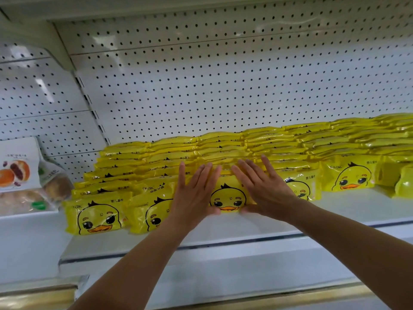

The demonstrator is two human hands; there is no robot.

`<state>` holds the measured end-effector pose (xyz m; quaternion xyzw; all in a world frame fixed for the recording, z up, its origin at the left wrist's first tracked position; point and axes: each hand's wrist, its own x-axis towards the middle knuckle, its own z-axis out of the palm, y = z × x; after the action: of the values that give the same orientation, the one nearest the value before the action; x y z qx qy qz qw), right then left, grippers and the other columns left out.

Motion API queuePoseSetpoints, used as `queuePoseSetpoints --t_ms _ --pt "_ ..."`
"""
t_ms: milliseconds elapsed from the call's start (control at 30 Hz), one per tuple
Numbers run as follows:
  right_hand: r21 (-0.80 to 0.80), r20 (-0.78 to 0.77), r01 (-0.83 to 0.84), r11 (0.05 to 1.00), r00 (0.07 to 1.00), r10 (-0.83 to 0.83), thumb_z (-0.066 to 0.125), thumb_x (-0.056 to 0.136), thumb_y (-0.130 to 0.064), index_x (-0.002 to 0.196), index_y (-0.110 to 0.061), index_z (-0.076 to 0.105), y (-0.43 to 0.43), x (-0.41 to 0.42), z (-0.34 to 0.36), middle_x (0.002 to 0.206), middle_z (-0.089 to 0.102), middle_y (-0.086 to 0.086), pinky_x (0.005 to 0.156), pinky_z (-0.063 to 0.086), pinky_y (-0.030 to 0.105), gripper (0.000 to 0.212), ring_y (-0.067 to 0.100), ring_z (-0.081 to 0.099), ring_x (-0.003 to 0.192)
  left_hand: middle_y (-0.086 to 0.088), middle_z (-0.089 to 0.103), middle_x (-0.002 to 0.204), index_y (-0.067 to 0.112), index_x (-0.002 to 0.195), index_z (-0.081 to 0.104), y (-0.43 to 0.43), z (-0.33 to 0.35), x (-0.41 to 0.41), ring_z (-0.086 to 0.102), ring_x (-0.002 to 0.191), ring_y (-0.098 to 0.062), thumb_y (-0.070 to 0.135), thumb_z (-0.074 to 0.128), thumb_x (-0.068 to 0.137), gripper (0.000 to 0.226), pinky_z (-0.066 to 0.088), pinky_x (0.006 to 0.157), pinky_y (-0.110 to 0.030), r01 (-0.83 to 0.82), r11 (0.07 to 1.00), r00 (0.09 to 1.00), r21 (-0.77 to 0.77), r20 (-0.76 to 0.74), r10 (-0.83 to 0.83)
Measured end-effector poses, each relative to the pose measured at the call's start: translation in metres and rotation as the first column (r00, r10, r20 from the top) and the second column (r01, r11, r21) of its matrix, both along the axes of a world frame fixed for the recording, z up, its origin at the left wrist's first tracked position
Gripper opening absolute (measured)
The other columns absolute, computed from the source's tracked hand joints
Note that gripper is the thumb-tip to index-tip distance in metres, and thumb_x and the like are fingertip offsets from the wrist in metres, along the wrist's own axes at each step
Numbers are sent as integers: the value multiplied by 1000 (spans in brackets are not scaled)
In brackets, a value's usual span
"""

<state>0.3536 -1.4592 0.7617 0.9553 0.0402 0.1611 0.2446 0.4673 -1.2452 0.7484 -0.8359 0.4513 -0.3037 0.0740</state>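
Yellow duck wipes pack (pixel 226 199), we've got left hand (pixel 194 198) and right hand (pixel 266 189) pressed flat on it, fingers straight.

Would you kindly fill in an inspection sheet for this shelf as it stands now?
Surface: white shelf, bare strip along its front edge.
Job's things: yellow duck pack fronting a middle row, upright; rows of like packs behind and beside.
Clutter: pastry bags on the shelf to the left.
Hands: left hand and right hand flat over the pack, fingers straight, thumbs at its lower front.
Cables: nothing seen.
Surroundings: perforated back panel.
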Motion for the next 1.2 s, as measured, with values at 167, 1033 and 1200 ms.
queuePoseSetpoints --t_ms 167,1033,1200 --pt "-15 0 4 1000 1000 -4 58 69 -79 152 -4 11 -1 5 -3 152 31 25 111 22 63 121 42 36 138 -13 44 150 9 152 23 -2 -3 3 45 137 -27 86 61 57 127 21 110 -71 -9 1000 1000 1 21 9" --pt "42 76 39 998 996 -42 71 67 -65 151 -10 24 25 -4 3 152 35 20 109 19 68 110 35 38 138 -11 39 154 16 152 30 7 10 -8 44 138 -25 76 70 59 118 20 110 -71 -46 999 999 -11 -11 46" --pt "84 120 -5 996 993 -5 75 70 -54 147 -16 21 39 -8 7 151 39 16 108 23 68 102 34 40 138 -13 41 153 17 150 28 37 6 -25 43 138 -32 69 79 54 120 26 108 -70 -62 994 998 -92 0 62"
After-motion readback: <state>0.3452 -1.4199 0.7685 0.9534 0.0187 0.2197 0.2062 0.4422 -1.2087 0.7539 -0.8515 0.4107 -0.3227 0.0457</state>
